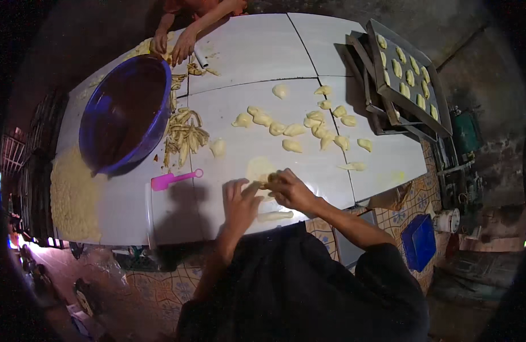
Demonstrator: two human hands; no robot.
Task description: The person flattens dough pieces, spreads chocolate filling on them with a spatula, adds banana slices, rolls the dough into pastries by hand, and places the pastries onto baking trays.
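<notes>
Close to the table's near edge, a flattened round of pale dough [259, 169] lies under both my hands. My left hand [242, 202] rests at its left side with fingers apart. Fingers of my right hand [292, 192] are bent and pinched on a small brownish strip [263, 183] over the dough; the fingers partly cover it. A smooth pale roller-shaped piece [275, 216] lies just nearer to me. Several lumps of dough [292, 146] are scattered beyond my hands, with one lump [218, 147] at the left beside a heap of yellowish strips [185, 137].
A large blue basin [168, 108] with dark contents stands at the left, a pink scoop [170, 179] near it. Crumbly pale dough [75, 199] covers the left corner. Stacked metal trays [412, 100] hold shaped pieces at right. Another person's hands [183, 47] work across the table.
</notes>
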